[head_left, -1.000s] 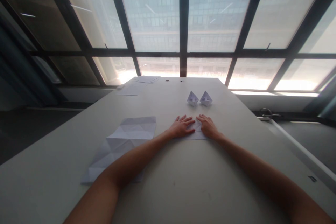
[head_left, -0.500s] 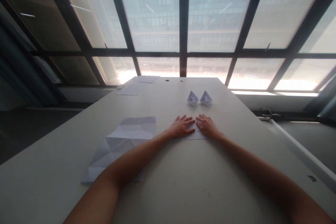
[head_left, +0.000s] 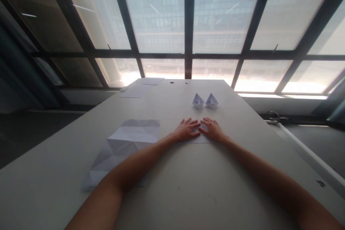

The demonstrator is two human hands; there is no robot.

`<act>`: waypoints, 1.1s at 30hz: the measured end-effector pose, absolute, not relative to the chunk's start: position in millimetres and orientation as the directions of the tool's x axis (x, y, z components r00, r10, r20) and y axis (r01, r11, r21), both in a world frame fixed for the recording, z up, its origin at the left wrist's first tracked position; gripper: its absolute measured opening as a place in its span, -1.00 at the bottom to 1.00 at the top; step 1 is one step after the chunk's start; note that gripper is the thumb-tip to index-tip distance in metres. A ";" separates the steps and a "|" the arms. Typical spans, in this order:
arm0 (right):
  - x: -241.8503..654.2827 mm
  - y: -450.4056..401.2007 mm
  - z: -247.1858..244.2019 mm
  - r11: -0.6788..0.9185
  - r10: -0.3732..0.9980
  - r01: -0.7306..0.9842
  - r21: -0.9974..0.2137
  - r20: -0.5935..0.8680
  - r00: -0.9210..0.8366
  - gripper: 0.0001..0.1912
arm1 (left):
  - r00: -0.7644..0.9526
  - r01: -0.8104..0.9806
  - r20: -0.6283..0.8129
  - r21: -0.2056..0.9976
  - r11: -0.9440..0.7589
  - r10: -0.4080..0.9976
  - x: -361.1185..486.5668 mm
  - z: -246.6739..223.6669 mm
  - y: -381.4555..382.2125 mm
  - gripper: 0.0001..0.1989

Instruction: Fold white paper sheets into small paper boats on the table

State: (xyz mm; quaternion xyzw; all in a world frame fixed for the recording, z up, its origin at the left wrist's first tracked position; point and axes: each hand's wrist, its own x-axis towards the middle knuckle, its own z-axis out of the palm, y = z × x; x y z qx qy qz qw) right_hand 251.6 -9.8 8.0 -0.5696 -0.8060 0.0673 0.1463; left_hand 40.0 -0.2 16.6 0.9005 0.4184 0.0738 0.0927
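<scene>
A folded sheet of white paper (head_left: 201, 140) lies flat on the table, largely covered by both hands. My left hand (head_left: 187, 129) rests palm down on its left part, fingers spread and pointing to the right. From the other side my right hand (head_left: 212, 129) presses on the paper, its fingers outstretched. The fingertips of the two hands nearly meet in the middle. Just beyond them stand two folded paper boats, the left boat (head_left: 198, 101) and the right boat (head_left: 211, 101), side by side.
A large creased, unfolded sheet (head_left: 129, 134) lies to the left, partly behind my left forearm. Several flat sheets (head_left: 134, 91) are at the far left of the white table (head_left: 172, 201). Windows (head_left: 161, 14) rise behind the table's far edge.
My right hand has shifted slightly to the left over the folded paper, closer to the left fingertips. The left hand and the boats look the same.
</scene>
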 end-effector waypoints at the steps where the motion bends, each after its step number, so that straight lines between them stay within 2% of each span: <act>1: 251.5 -9.2 7.6 0.335 0.940 0.899 -0.283 0.162 -0.300 -0.46 | 0.642 0.739 0.051 0.228 -0.634 0.765 39.8 17.0 -0.1 -0.35; 5: 251.5 -7.0 5.5 0.310 0.947 0.895 -0.319 0.187 -0.261 -0.56 | 0.645 0.738 0.037 0.226 -0.636 0.763 39.1 17.3 1.0 -0.33; 12: 252.0 -5.5 2.2 0.299 0.949 0.887 -0.352 0.206 -0.238 -0.56 | 0.651 0.733 0.049 0.219 -0.644 0.757 38.4 16.0 1.7 -0.32; 21: 252.2 -7.0 4.3 0.318 0.943 0.895 -0.314 0.199 -0.266 -0.57 | 0.652 0.732 0.045 0.222 -0.644 0.757 38.9 16.3 1.3 -0.32; 27: 251.2 -13.1 6.6 0.403 0.915 0.876 -0.264 0.150 -0.375 -0.33 | 0.656 0.725 0.049 0.239 -0.646 0.753 38.8 20.6 -2.1 -0.37; 33: 250.3 -11.9 6.8 0.383 0.924 0.879 -0.283 0.126 -0.362 -0.35 | 0.666 0.717 0.048 0.232 -0.657 0.744 38.3 20.7 -1.9 -0.37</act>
